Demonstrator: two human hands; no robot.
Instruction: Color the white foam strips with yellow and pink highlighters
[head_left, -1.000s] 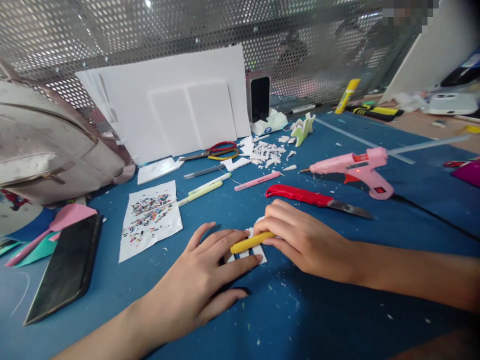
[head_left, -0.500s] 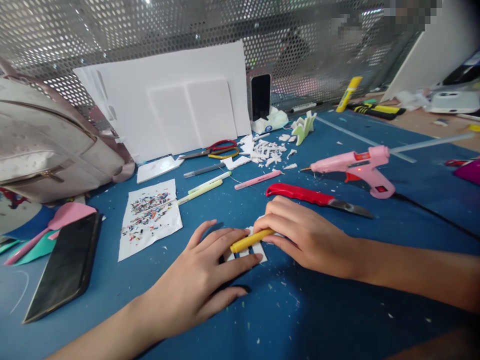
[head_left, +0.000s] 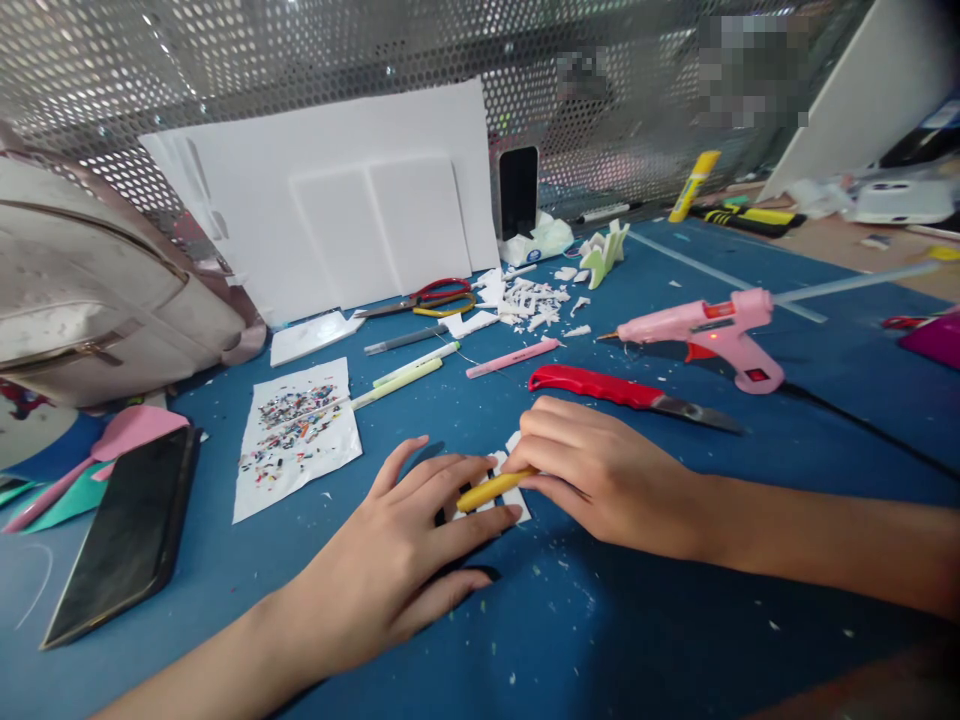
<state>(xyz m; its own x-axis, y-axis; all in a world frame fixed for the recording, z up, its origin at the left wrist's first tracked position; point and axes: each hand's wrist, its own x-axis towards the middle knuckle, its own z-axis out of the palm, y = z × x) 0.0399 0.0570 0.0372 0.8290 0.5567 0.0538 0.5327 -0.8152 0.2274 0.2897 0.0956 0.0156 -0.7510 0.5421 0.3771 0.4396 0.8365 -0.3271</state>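
Note:
My right hand (head_left: 600, 475) is closed round a thin yellow craft knife (head_left: 487, 490), whose tip end lies across a small white foam piece (head_left: 514, 510) on the blue mat (head_left: 637, 620). My left hand (head_left: 405, 560) lies flat with its fingers spread and presses down on the same foam piece from the left. The foam piece shows cut-out slots and is mostly hidden under both hands.
A red utility knife (head_left: 622, 392) and a pink glue gun (head_left: 701, 330) lie just beyond my right hand. Pens, scissors (head_left: 435, 297) and foam scraps (head_left: 536, 300) sit farther back before white foam boards (head_left: 337, 200). A dark phone (head_left: 124, 535), confetti paper (head_left: 296, 430) and a bag (head_left: 90, 290) are left.
The knife has tilted a little and slid slightly left across the foam piece; both hands stay in place. The view has shifted slightly.

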